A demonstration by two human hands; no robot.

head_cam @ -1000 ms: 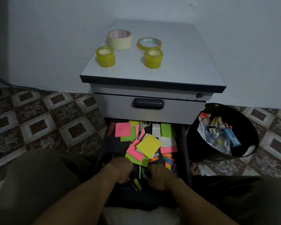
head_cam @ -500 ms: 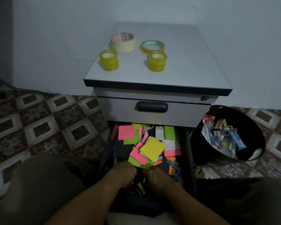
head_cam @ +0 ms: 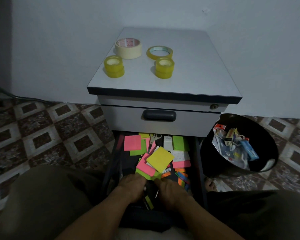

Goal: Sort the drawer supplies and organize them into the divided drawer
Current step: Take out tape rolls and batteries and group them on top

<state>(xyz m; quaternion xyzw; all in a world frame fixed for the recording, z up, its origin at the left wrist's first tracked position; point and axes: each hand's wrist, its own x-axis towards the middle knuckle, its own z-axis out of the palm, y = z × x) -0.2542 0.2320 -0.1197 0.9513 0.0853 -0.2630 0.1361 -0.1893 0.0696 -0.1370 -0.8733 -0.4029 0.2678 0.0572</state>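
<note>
Your fingers [head_cam: 140, 181] on both hands were curled down into the front of the open lower drawer [head_cam: 200, 170]. Their tips were buried in clutter, so it could not be told whether they pinched anything or only raked through it. Your left hand [head_cam: 132, 187] and right hand [head_cam: 170, 191] sat close together, with a thin pale stick [head_cam: 157, 194] and a yellow-green strip [head_cam: 149, 202] showing in the gap between them. Just beyond your knuckles lay a loose heap of supplies: a yellow pad [head_cam: 160, 159] tilted on top of a pink pad [head_cam: 145, 167], and orange and blue flags [head_cam: 182, 177] to the right. Farther back were a second pink pad [head_cam: 132, 142], a green pad [head_cam: 180, 143] and scissors [head_cam: 153, 138]. No dividers showed beneath the mess. Four tape rolls [head_cam: 128, 48] stood on the cabinet [head_cam: 163, 97] above, and a black bin [head_cam: 263, 134] of packaging sat to your right. The sorting looked to be at an early stage, with you gathering small items at the front of the drawer. The next move probably called for a firm hold on those thin pieces, lifting them clear without dragging the pads, then grouping like with like.
</note>
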